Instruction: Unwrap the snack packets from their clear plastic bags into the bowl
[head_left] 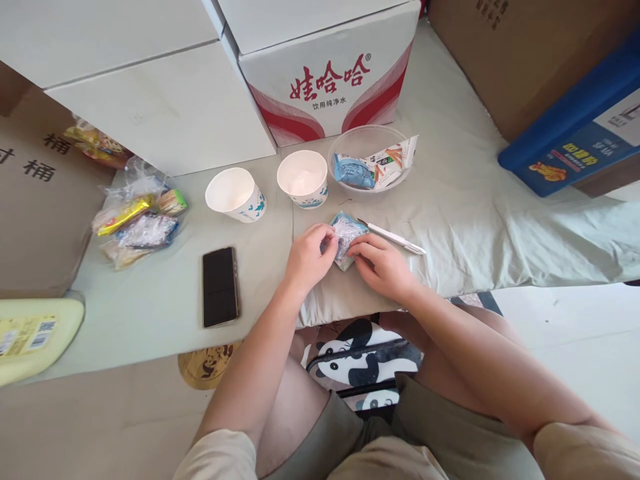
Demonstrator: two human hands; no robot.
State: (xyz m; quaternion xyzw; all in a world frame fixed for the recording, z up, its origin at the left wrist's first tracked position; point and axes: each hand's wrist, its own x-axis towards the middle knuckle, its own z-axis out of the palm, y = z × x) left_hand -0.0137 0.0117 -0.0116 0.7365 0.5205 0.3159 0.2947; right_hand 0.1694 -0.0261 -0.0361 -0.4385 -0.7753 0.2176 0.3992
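A small packet in crinkled clear plastic (346,231), with blue-green showing at its edges, lies on the cloth in front of me. My left hand (313,253) pinches its left side between thumb and forefinger. With bent fingers, my right hand (384,265) grips the right side. Just beyond the right fingers lies a slim white pen-like tool (397,240) with a dark tip. Behind the packet stand a white paper cup (315,198) and a clear plastic bowl (345,143) holding a blue wrapped snack (354,172) and a white snack packet (390,162).
Another paper cup (245,205) and a black phone (220,287) are to the left. Bagged snacks (143,223) lie farther left, near a pale yellow container (40,333). A white and red carton (330,100) stands at the back, a blue box (570,140) at the right.
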